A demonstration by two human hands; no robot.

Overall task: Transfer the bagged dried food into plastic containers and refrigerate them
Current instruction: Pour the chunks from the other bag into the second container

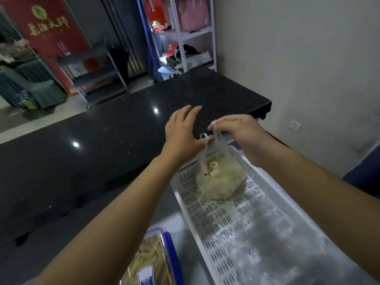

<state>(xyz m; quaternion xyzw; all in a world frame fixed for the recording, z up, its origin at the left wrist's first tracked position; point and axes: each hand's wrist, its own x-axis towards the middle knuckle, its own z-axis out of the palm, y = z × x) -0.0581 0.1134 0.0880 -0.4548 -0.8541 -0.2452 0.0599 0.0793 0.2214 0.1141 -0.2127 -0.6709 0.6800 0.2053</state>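
Beside the black surface (123,128), both hands are pinching bag (221,179) handles: left hand (185,130), right hand (236,132). Below each grip, the bag is sitting in a slotted tray (216,223).

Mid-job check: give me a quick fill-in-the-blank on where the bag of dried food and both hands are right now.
1. The clear plastic bag of pale dried food sits in a white perforated plastic ____.
2. The right hand pinches one of the bag's ____.
3. The clear plastic container with blue clips holds pale dried sticks and lies nearest the ____ arm.
4. Beyond the left hand lies a glossy ____ stone countertop.

Missing words: basket; handles; left; black
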